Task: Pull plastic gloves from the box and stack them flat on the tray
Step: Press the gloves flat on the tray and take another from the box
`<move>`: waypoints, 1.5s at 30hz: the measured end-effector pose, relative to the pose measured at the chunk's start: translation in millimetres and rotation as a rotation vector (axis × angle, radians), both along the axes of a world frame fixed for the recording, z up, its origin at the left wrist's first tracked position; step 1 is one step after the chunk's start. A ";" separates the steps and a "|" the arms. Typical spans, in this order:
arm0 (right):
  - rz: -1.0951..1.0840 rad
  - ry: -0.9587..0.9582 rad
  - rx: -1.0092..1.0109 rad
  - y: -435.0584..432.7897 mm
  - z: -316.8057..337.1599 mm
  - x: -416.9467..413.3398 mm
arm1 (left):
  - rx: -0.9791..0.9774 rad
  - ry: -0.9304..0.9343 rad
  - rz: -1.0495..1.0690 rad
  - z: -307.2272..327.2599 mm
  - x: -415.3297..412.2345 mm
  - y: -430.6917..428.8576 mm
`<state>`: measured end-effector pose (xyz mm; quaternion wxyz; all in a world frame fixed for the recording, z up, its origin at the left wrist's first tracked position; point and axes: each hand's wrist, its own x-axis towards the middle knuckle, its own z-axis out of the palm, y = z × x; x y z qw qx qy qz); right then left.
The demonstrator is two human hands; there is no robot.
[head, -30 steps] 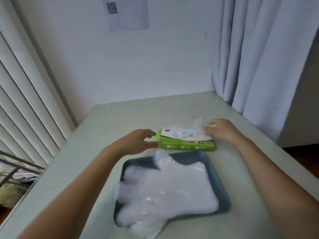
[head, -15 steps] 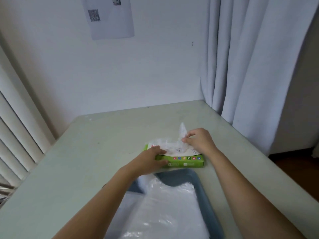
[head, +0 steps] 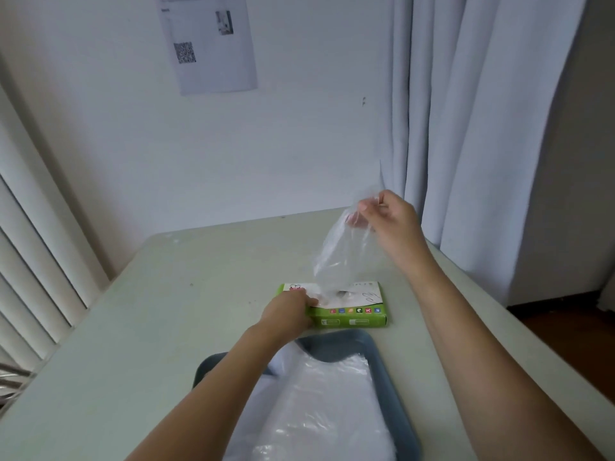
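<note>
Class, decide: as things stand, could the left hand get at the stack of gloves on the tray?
Probably yes. The left hand holds down the green glove box, right beside the tray; the glove stack lies under its forearm, nothing between.

No words are legible. A sheet of paper (head: 213,44) on the wall (head: 299,134) carries a QR code (head: 184,52). The green box (head: 352,320) shows small coloured icons, its print unreadable.
</note>
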<state>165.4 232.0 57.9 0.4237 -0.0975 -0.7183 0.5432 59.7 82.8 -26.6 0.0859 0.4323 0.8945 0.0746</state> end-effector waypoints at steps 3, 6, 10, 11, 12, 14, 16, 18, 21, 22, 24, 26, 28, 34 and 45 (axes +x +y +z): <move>0.217 -0.029 0.034 -13.9 28.2 24.2 | 0.140 -0.173 0.094 8.3 -5.5 -1.9; 0.288 -0.216 0.195 -26.2 44.5 47.3 | 0.509 -0.389 0.267 25.3 -17.5 -12.7; 0.400 -0.421 0.390 -40.2 58.6 71.1 | 0.957 -0.783 0.137 61.6 -9.0 -37.2; 0.430 -0.461 0.418 -44.3 61.3 74.0 | 0.965 -0.855 0.029 71.1 -1.8 -42.6; 0.446 -0.490 0.438 -50.1 64.1 77.4 | 0.925 -0.903 -0.105 79.5 7.0 -48.8; 0.423 -0.501 0.456 -60.0 68.1 80.9 | 0.795 -0.934 -0.381 92.3 27.7 -56.0; 0.394 -0.469 0.442 -70.7 71.0 85.4 | 0.696 -0.882 -0.529 97.8 49.2 -63.7; 0.392 -0.439 0.422 -79.9 72.1 90.7 | 0.668 -0.849 -0.562 100.9 62.6 -72.6; 0.379 -0.428 0.426 -87.7 71.6 97.4 | 0.652 -0.863 -0.497 103.0 74.7 -84.4; 0.372 -0.430 0.428 -88.9 70.8 99.7 | 0.648 -0.852 -0.451 102.3 77.1 -87.6; 0.353 -0.444 0.431 -90.8 69.2 105.7 | 0.647 -0.822 -0.372 98.3 81.5 -94.0; 0.332 -0.483 0.442 -92.0 67.8 111.8 | 0.649 -0.817 -0.345 95.6 85.7 -101.2; 0.318 -0.532 0.446 -95.5 66.6 117.6 | 0.632 -0.833 -0.372 96.4 90.0 -110.3; 0.197 -0.581 0.413 -110.2 56.5 120.6 | 0.468 -0.732 -0.474 94.8 110.1 -125.5; 0.450 -0.753 0.135 -92.7 38.9 120.6 | 0.527 -0.924 -0.307 96.6 74.9 -155.4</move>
